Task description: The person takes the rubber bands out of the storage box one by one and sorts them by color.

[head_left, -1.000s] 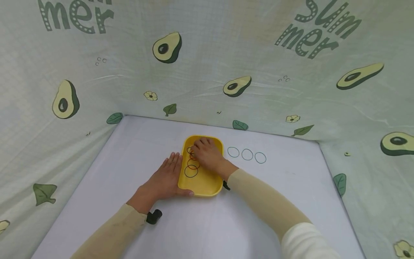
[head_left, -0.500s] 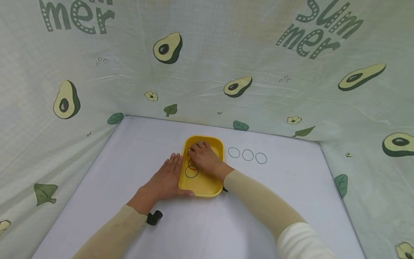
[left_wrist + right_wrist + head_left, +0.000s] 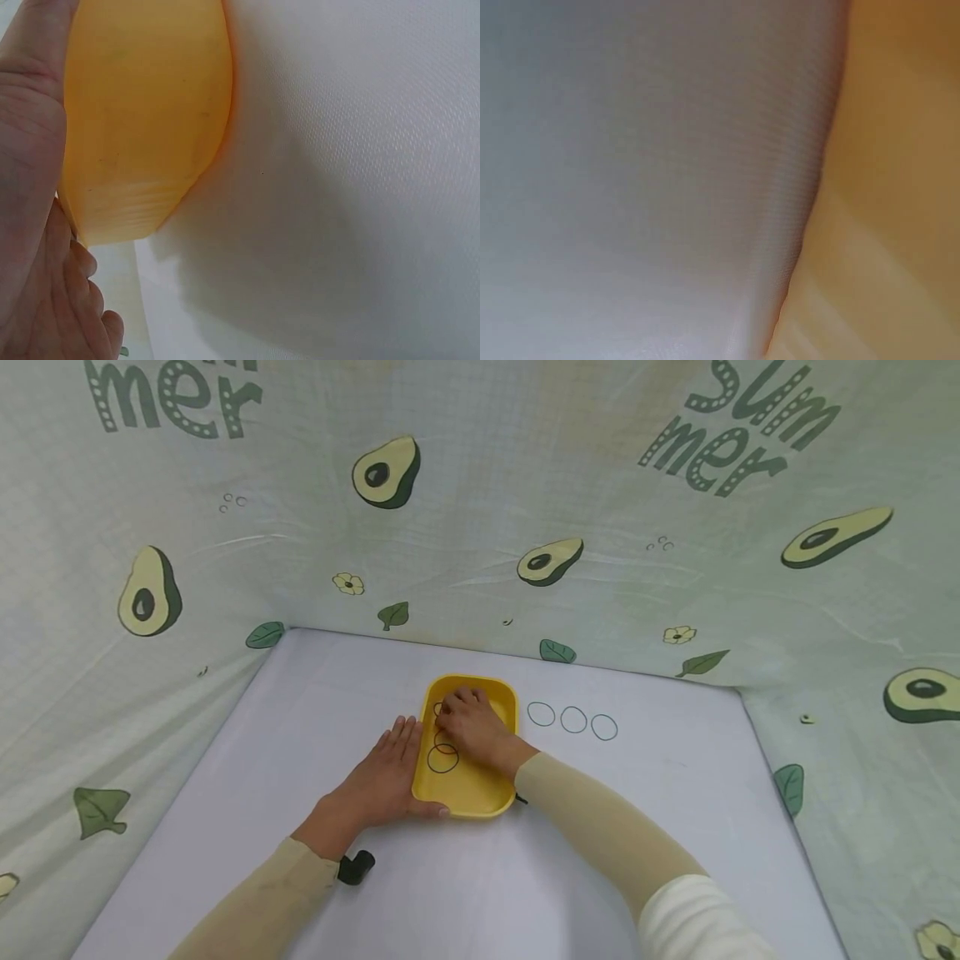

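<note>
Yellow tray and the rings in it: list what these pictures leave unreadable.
- Head view: the right hand covers the far rings in the yellow tray; their number and whether the fingers pinch one cannot be told.
- Right wrist view: blurred; only tray wall and table show.
- Left wrist view: the left hand is cut off by the edge; the tray's inside is hidden.

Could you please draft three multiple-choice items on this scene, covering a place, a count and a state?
1. Where do the loose rings lie?
A. In a row on the table, right of the yellow tray
B. Stacked left of the tray
C. On the person's sleeve

2. How many rings lie in that row?
A. One
B. Three
C. Six

3. How is the left hand placed?
A. Lifted high in the air
B. Inside the tray
C. Flat against the tray's left side

Answers: 1 A, the head view shows them beside the tray; 2 B, three circles show; 3 C, straight fingers lie along the tray's wall.
</note>
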Demonstrator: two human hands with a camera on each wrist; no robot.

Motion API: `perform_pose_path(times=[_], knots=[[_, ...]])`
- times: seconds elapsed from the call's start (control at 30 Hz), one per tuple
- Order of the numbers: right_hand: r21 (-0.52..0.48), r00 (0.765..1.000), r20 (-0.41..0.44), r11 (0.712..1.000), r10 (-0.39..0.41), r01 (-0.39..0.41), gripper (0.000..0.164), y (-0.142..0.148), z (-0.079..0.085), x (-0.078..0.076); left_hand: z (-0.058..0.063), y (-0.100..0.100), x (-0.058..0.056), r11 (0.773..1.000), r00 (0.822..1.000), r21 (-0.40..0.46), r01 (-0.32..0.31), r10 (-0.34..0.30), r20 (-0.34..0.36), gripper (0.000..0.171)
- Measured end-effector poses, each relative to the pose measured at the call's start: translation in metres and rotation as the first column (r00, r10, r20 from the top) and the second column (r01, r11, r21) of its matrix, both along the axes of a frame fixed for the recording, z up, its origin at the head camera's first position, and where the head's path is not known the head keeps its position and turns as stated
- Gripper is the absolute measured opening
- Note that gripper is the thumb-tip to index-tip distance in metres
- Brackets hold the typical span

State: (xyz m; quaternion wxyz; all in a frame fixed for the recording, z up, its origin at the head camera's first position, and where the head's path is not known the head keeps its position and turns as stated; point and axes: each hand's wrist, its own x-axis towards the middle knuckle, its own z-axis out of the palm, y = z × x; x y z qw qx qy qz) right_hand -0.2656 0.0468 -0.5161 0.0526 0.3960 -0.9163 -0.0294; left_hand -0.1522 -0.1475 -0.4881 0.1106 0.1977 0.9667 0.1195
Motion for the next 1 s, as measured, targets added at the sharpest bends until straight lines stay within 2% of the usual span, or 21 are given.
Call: perform_pose_path(times=[0.23,0.4,0.7,0.83,1.0], knots=[[-0.020,1.000,0.018,1.000,-0.008,0.008,0.023,-0.0001,0.0016,0.0005,-0.0011,-0.0007,0.0006,1.000,1.000,0.008,0.002,-0.002,-0.002,0.142],[0.030,1.000,0.003,1.000,-0.006,0.006,0.029,-0.0008,0.0013,0.0000,-0.0016,-0.0013,0.0009,1.000,1.000,-0.002,0.002,-0.002,-0.005,0.143],[0.072,0.994,-0.108,0.997,0.021,-0.013,0.036,0.0002,0.0003,0.0034,0.0024,-0.0003,0.0021,1.000,1.000,-0.005,0.000,0.000,0.008,0.142],[0.100,0.984,-0.173,0.995,0.033,-0.015,0.034,0.0017,0.0021,0.0061,0.0029,-0.0004,0.0024,1.000,1.000,0.002,0.000,0.000,0.006,0.141],[0.096,0.977,-0.210,0.995,0.028,-0.008,0.031,0.0039,0.0073,0.0084,0.0043,-0.0007,0.0031,1.000,1.000,0.010,0.001,-0.001,0.000,0.141]])
